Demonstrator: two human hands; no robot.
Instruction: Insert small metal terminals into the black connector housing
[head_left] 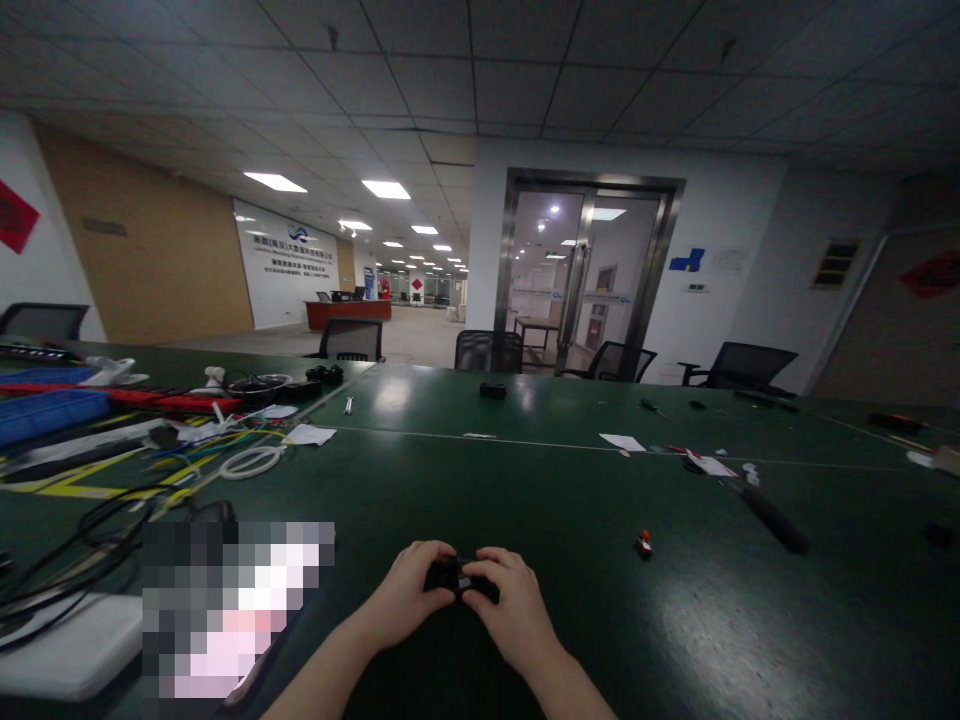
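Note:
A small black object with a greyish patch (463,580) sits between my two hands, low over the green table. My left hand (411,597) grips its left side between thumb and fingers. From the right, my right hand (516,602) pinches the same piece, with the fingertips of both hands almost meeting. The fingers cover most of it, so its exact kind cannot be made out. A small red and white item (644,545) lies on the table to the right of my hands.
The green table (570,500) spreads wide around me. To the left lie a blurred-out bright panel (247,620), a white box (71,645), tangled cables and blue trays (52,412). A black-handled tool (775,520) rests at right, a small black block (493,391) farther back. Chairs line the far side.

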